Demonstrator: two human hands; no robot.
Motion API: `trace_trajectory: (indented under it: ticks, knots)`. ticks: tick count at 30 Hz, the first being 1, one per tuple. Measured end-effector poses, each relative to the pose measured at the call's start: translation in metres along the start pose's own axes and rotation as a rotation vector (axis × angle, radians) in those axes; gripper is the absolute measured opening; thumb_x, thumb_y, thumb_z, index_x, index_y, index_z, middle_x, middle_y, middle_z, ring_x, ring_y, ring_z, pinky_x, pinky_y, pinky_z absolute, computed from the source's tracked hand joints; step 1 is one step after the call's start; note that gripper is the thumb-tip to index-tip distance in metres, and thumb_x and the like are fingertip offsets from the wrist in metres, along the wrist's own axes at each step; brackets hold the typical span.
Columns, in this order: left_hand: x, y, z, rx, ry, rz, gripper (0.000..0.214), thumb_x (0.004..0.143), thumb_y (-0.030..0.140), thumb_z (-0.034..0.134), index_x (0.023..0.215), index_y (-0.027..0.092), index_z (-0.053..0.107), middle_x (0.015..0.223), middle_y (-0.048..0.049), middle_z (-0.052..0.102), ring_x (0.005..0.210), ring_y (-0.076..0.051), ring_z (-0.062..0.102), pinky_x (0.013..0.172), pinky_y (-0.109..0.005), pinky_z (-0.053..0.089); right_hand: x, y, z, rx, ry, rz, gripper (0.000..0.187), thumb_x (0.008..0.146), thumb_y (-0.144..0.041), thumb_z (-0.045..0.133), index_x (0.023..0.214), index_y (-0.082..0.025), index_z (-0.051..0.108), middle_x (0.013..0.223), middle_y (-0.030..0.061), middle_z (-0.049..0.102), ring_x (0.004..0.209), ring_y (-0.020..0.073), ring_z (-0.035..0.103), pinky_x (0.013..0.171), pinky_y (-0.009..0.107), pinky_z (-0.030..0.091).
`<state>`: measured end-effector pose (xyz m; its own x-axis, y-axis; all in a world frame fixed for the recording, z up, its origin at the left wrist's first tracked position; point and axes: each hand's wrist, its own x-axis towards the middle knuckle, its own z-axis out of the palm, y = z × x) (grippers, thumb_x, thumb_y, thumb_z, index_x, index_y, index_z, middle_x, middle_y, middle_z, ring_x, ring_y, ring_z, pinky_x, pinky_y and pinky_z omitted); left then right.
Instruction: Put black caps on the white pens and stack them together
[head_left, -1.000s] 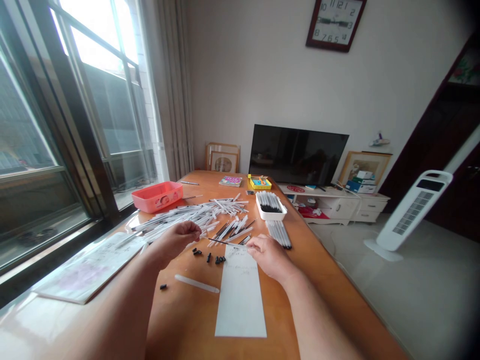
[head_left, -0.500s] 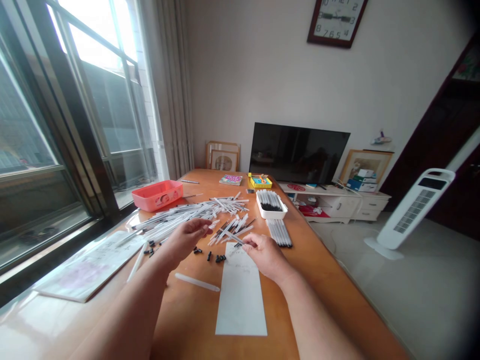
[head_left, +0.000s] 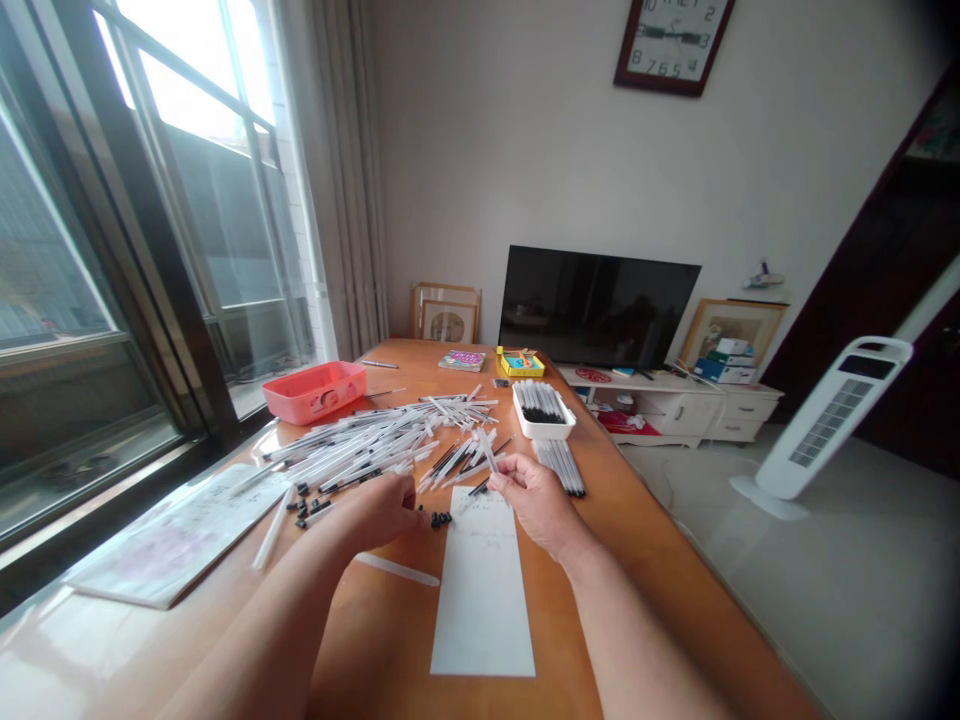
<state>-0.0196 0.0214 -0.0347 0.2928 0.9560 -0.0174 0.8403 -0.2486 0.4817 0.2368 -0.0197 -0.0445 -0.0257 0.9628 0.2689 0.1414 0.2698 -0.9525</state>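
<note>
My right hand (head_left: 534,503) pinches a white pen barrel (head_left: 489,452) that points up and away, just above the top edge of a white paper strip (head_left: 481,590). My left hand (head_left: 381,509) is lowered onto the orange table (head_left: 660,560), fingers curled over the small black caps (head_left: 439,518) lying there; what it grips is hidden. A large heap of white pen barrels (head_left: 360,445) spreads behind both hands. One single barrel (head_left: 397,569) lies beside my left wrist.
A white tray of finished pens (head_left: 543,408) stands behind my right hand, with a row of pens (head_left: 561,466) beside it. A pink tub (head_left: 313,391) sits at the far left, a printed sheet (head_left: 180,535) at the near left. More black caps (head_left: 309,503) lie left of my hand.
My left hand dropped from mid-air down onto the black caps. My right hand swung its pen barrel from lying sideways to pointing up and away.
</note>
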Motion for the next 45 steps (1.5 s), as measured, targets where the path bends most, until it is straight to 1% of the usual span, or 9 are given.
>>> trace_trajectory:
  ticks: [4,8,12,16,20,24,28,33,45]
  knots:
    - [0.0,0.005,0.004,-0.01,0.006,-0.024,0.022,0.06,0.044,0.07,0.063,0.023,0.063,0.062,-0.0026,0.062,0.057,-0.018,0.047,0.055,-0.029,0.024,0.001,0.004,0.001,-0.015,-0.016,-0.01,0.022,0.084,-0.039,0.066,0.091,-0.018,0.063,0.085,0.0027,0.07,0.079,0.0173,0.064,0.075,0.031,0.049]
    - [0.005,-0.002,0.008,-0.063,-0.018,-0.033,0.013,0.058,0.035,0.068,0.061,0.022,0.063,0.059,-0.0019,0.061,0.056,-0.017,0.047,0.055,-0.029,0.025,0.001,0.006,0.0,-0.045,-0.025,-0.009,0.021,0.084,-0.038,0.065,0.092,-0.019,0.063,0.084,0.0022,0.07,0.077,0.0167,0.064,0.073,0.03,0.049]
    - [0.006,-0.007,0.002,-0.112,-0.01,-0.034,0.012,0.062,0.033,0.064,0.062,0.021,0.061,0.058,-0.0009,0.061,0.057,-0.017,0.049,0.054,-0.028,0.028,-0.001,0.005,0.0,-0.125,-0.043,-0.005,0.019,0.085,-0.036,0.064,0.093,-0.019,0.065,0.082,0.001,0.069,0.072,0.0152,0.061,0.07,0.028,0.048]
    - [0.001,0.001,-0.01,-0.397,-0.023,-0.018,0.017,0.069,0.037,0.064,0.073,0.02,0.06,0.064,-0.0009,0.065,0.059,-0.017,0.056,0.056,-0.027,0.036,-0.006,0.002,0.002,-0.248,-0.079,-0.025,0.018,0.087,-0.035,0.061,0.095,-0.021,0.07,0.08,0.0,0.069,0.07,0.0152,0.06,0.068,0.027,0.047]
    - [-0.004,0.013,-0.018,-0.702,-0.034,0.033,0.027,0.068,0.038,0.073,0.081,0.019,0.06,0.07,-0.001,0.066,0.064,-0.016,0.06,0.061,-0.028,0.043,-0.011,-0.001,0.005,-0.343,-0.093,-0.039,0.019,0.087,-0.035,0.061,0.096,-0.024,0.073,0.078,0.0,0.071,0.07,0.0166,0.062,0.064,0.026,0.046]
    - [-0.006,0.018,-0.022,-0.894,-0.06,0.085,0.031,0.071,0.041,0.077,0.084,0.017,0.064,0.075,-0.0018,0.066,0.067,-0.014,0.059,0.066,-0.028,0.045,-0.014,-0.004,0.006,-0.423,-0.118,-0.053,0.019,0.088,-0.034,0.059,0.098,-0.026,0.074,0.08,0.0002,0.073,0.071,0.0175,0.063,0.063,0.026,0.045]
    - [-0.007,0.018,-0.022,-1.038,-0.082,0.058,0.031,0.076,0.042,0.077,0.09,0.016,0.068,0.083,-0.0053,0.07,0.078,-0.016,0.063,0.071,-0.028,0.045,-0.015,-0.007,0.005,-0.489,-0.11,-0.086,0.02,0.089,-0.033,0.059,0.1,-0.028,0.075,0.082,0.0009,0.073,0.075,0.0185,0.064,0.065,0.026,0.045]
    - [-0.006,0.018,-0.02,-1.092,-0.106,0.039,0.034,0.076,0.04,0.079,0.095,0.014,0.07,0.086,-0.0076,0.071,0.082,-0.018,0.065,0.077,-0.03,0.047,-0.017,-0.012,0.006,-0.548,-0.094,-0.113,0.021,0.089,-0.032,0.059,0.102,-0.028,0.075,0.085,0.0019,0.074,0.079,0.0192,0.064,0.069,0.027,0.045]
    - [-0.004,0.018,-0.016,-1.02,-0.124,0.073,0.032,0.078,0.043,0.077,0.091,0.015,0.072,0.082,-0.0063,0.071,0.078,-0.017,0.064,0.075,-0.029,0.046,-0.02,-0.017,0.008,-0.622,-0.081,-0.106,0.021,0.089,-0.032,0.061,0.103,-0.029,0.076,0.087,0.0032,0.072,0.082,0.0196,0.063,0.071,0.026,0.044]
